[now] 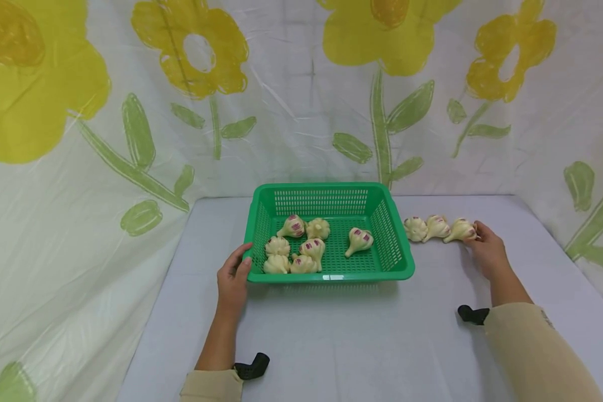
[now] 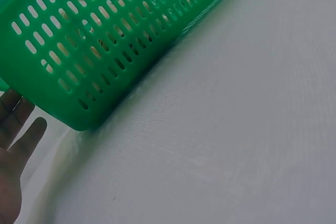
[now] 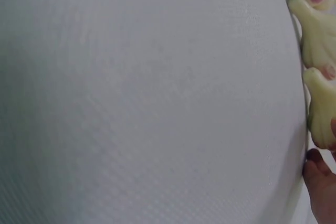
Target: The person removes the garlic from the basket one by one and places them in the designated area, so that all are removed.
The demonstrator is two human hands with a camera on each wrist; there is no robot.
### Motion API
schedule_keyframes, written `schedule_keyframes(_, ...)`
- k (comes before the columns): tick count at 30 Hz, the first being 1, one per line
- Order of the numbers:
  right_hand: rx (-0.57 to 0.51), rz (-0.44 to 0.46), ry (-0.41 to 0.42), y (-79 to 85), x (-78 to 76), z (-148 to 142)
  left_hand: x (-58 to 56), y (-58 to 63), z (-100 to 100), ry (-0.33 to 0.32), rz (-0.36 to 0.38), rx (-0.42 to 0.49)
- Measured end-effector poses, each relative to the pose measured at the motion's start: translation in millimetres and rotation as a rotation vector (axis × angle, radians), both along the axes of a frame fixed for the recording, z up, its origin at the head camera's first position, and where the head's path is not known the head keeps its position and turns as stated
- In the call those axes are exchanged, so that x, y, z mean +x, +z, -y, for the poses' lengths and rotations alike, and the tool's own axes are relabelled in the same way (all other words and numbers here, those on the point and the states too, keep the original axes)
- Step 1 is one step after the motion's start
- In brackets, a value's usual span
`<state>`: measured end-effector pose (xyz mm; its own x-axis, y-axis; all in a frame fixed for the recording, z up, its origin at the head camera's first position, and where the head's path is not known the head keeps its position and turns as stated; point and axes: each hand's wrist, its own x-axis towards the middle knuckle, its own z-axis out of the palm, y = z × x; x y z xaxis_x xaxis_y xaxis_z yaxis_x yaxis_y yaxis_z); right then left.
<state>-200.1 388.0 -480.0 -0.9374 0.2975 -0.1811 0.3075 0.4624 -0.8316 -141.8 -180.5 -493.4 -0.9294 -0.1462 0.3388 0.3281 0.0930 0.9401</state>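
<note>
A green plastic basket (image 1: 331,276) with slotted walls stands on the table, holding several garlic bulbs (image 1: 312,249) with purple marks, most of them grouped in its left half. My left hand (image 1: 233,282) is at the basket's left side, its nearly straight fingers touching the rim and the thumb held apart. To the right of the basket, three garlic bulbs lie in a row. The outermost garlic bulb (image 1: 462,229) is between the fingers and thumb of my right hand (image 1: 488,252), which grips its right end. The middle garlic bulb (image 1: 436,228) sits close beside it.
A pale cloth covers the table (image 1: 341,340). Behind it hangs a white curtain (image 1: 291,128) painted with yellow flowers, and the curtain also runs along both sides. Black wrist mounts (image 1: 252,367) stick out near both beige sleeves (image 1: 532,346).
</note>
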Motion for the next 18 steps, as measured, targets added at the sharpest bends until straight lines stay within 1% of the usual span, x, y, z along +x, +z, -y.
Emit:
schedule_keyframes(6, -0.007, -0.001, 0.015, 0.7, -0.8, -0.4, 0.1, -0.4, 0.6, 0.012, 0.013, -0.006)
schedule_keyframes(10, -0.004, -0.007, 0.038, 1.1, -0.8, -0.8, -0.1, -0.6, 1.1, 0.014, 0.007, -0.008)
schedule_keyframes(18, -0.032, 0.014, 0.032, 2.3, 1.0, -0.5, -0.3, -2.2, 0.9, 0.013, -0.011, 0.002)
